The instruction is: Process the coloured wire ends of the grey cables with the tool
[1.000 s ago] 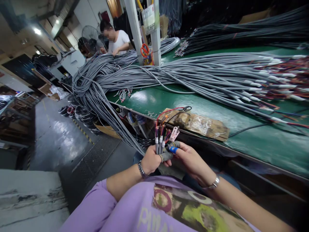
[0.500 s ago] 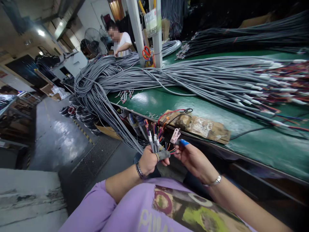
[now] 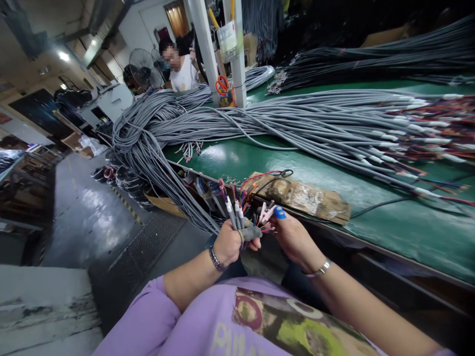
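Note:
My left hand (image 3: 232, 243) is closed around several grey cables (image 3: 230, 217) with white sleeves near their ends. Coloured wire ends fan out above the fist, and more thin wires (image 3: 266, 229) stick out at its right. A grey cover wraps my left thumb. Close beside it is my right hand (image 3: 295, 237), its thumb bent and wrapped in blue tape. A pale pink clip (image 3: 265, 213) sits at that thumb's tip, apparently pinched, its two arms spread apart. My other right fingers are partly hidden behind the hand, near the thin wires.
A green bench (image 3: 389, 237) carries a large bundle of grey cables (image 3: 222, 118). Near its front edge lies a taped wooden block (image 3: 308, 198) with red and black leads. Black cables (image 3: 371, 62) lie farther back. A co-worker (image 3: 182, 71) is behind a post (image 3: 239, 64).
My right hand has turned slightly, and the pink clip has tilted, its arms now showing apart. My left hand keeps its hold on the cables. The co-worker has straightened and shifted an arm.

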A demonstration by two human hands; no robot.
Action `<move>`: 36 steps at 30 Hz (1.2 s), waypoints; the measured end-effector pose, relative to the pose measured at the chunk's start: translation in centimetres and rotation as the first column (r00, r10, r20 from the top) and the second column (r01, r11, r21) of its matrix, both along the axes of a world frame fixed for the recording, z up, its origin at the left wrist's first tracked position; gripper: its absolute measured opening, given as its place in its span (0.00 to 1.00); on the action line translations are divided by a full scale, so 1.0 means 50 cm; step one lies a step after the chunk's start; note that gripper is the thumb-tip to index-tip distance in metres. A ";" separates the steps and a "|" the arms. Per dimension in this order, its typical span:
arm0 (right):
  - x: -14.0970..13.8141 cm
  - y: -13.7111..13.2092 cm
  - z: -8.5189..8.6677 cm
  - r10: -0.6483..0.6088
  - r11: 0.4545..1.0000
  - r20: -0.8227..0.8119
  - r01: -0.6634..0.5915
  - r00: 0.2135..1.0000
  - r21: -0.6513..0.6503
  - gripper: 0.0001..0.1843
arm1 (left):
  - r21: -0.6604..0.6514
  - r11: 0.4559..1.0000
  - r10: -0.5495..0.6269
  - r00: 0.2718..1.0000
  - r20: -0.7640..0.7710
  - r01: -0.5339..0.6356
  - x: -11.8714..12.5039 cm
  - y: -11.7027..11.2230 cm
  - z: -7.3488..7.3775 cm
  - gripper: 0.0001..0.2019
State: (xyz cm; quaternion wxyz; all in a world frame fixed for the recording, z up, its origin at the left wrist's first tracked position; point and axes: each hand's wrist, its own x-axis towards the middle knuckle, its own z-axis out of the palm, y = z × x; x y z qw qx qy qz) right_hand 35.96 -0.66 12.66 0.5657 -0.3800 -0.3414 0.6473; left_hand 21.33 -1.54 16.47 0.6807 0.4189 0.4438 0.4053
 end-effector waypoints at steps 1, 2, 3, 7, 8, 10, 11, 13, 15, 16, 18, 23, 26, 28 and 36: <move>-0.003 0.000 0.007 0.065 0.997 -0.075 -0.067 0.995 -0.024 0.22 | -0.004 1.000 0.005 1.000 -0.009 -0.005 0.001 0.001 -0.001 0.19; -0.006 0.000 0.014 0.120 0.991 -0.144 -0.127 0.982 -0.042 0.23 | -0.006 1.000 0.008 1.000 -0.018 -0.008 0.002 0.001 -0.002 0.19; -0.008 0.000 0.021 0.161 0.983 -0.202 -0.175 0.966 -0.051 0.23 | -0.007 1.000 0.011 1.000 -0.026 -0.011 0.003 0.001 -0.003 0.19; -0.017 0.004 0.025 0.173 0.978 -0.298 -0.199 0.939 -0.058 0.24 | -0.003 1.000 -0.002 0.999 -0.034 0.002 0.004 0.001 -0.010 0.19; -0.018 0.006 0.022 0.150 0.982 -0.291 -0.176 0.945 -0.065 0.24 | -0.004 1.000 -0.006 0.999 -0.037 0.006 0.004 0.001 -0.011 0.19; -0.019 0.007 0.014 0.121 0.986 -0.268 -0.147 0.956 -0.077 0.25 | -0.006 1.000 -0.010 0.999 -0.040 0.010 0.004 0.001 -0.013 0.19; -0.019 0.008 0.011 0.125 0.985 -0.265 -0.152 0.956 -0.082 0.26 | -0.005 1.000 -0.008 0.999 -0.040 0.008 0.004 0.001 -0.014 0.19; -0.019 0.006 0.008 0.139 0.981 -0.285 -0.171 0.949 -0.093 0.25 | -0.001 1.000 -0.004 0.999 -0.035 0.004 0.004 0.001 -0.015 0.19; -0.016 0.004 0.008 0.118 0.980 -0.323 -0.163 0.939 -0.113 0.23 | 0.008 1.000 -0.005 1.000 -0.025 0.005 0.002 -0.002 -0.017 0.19; -0.015 0.002 0.009 0.099 0.980 -0.337 -0.151 0.936 -0.131 0.22 | 0.014 1.000 -0.006 1.000 -0.018 0.007 0.001 -0.004 -0.018 0.19; -0.010 0.000 0.012 0.077 0.976 -0.355 -0.144 0.932 -0.166 0.22 | 0.031 0.999 -0.011 1.000 -0.012 0.012 -0.004 -0.011 -0.019 0.18; 0.001 0.002 0.021 0.141 0.955 -0.396 -0.231 0.907 -0.188 0.24 | 0.081 0.997 0.018 1.000 -0.021 -0.016 -0.012 -0.028 -0.016 0.18; 0.004 0.004 0.022 0.128 0.964 -0.345 -0.199 0.930 -0.177 0.18 | 0.097 0.992 0.083 0.996 -0.013 -0.081 -0.010 -0.031 -0.012 0.19; 0.006 0.004 0.019 0.112 0.970 -0.317 -0.173 0.942 -0.171 0.16 | 0.111 0.986 0.129 0.992 -0.001 -0.128 -0.006 -0.030 -0.012 0.18; 0.002 0.003 0.010 0.112 0.958 -0.368 -0.198 0.923 -0.206 0.17 | 0.159 0.969 0.188 0.982 0.010 -0.187 0.008 -0.025 -0.027 0.18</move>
